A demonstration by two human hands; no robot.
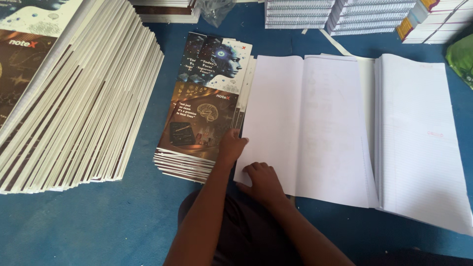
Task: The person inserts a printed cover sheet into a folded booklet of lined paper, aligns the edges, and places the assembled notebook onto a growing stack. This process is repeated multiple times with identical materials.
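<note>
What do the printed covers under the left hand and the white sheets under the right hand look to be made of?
The printed covers look like coated card: dark colour print with a slight sheen, lying stiff and flat in the stack. The white sheets look like plain matte paper, thin, with faint ruling showing. Left hand rests on the covers' edge; right hand presses the sheets. The blue surface could be cloth or mat.

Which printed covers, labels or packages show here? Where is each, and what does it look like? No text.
Cover stack: centre-left, under left hand; tall cards, dark blue picture above, brown below.
Fanned pile: far left; white edges, brown-and-blue printed top.
Blank white sheets: centre, right hand on lower corner.
Ruled pad: right; white, faint lines.
Clear plastic bag: top centre.
Green package: right edge.
</note>
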